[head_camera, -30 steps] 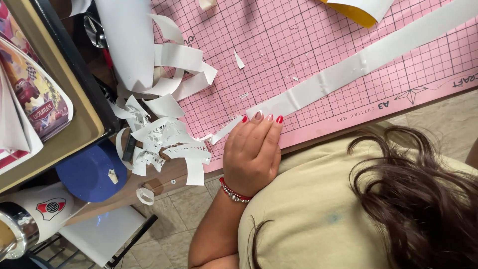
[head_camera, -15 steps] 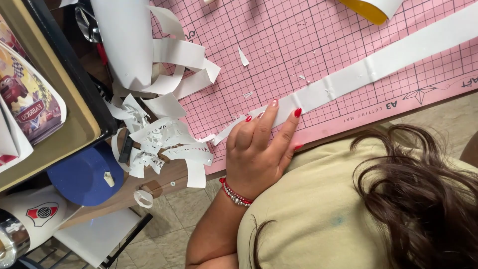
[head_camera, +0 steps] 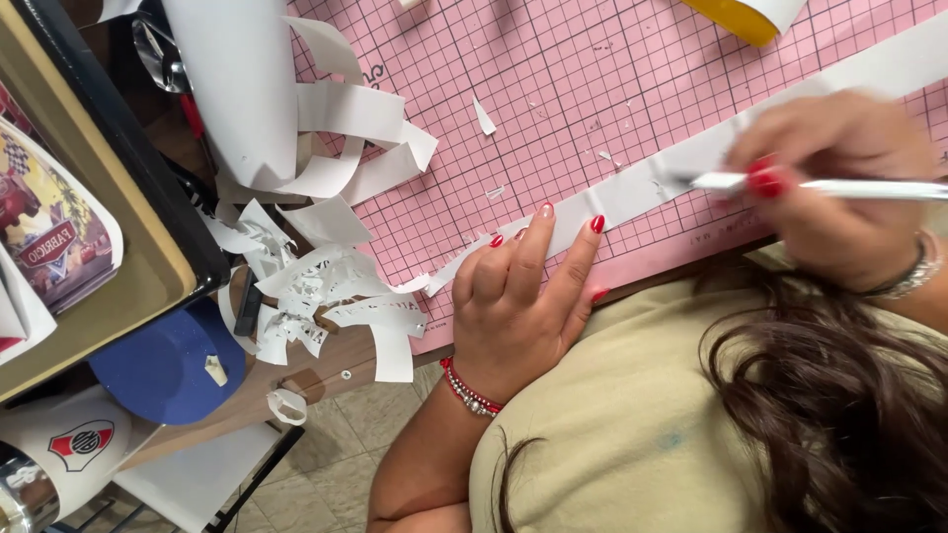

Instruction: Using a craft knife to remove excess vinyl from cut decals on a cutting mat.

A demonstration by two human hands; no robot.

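Note:
A long white paper strip (head_camera: 632,190) runs diagonally across a pink gridded cutting mat (head_camera: 553,89). My left hand (head_camera: 518,296), with red nails and a red bead bracelet, lies flat at the mat's near edge, its spread fingertips pressing on the strip. My right hand (head_camera: 839,188), blurred, grips a thin white pen-shaped craft knife (head_camera: 869,188) whose tip meets the strip just right of my left fingers.
Curled white paper offcuts (head_camera: 316,286) pile up at the mat's left edge beside a white paper roll (head_camera: 242,89). A dark-rimmed tray (head_camera: 118,227), a blue cap (head_camera: 163,365) and a white cup (head_camera: 69,449) sit at left. A yellow object (head_camera: 736,15) lies at the top.
My right hand has come into view with the craft knife and reached the strip. My left hand has opened from a loose curl to spread fingers on the strip.

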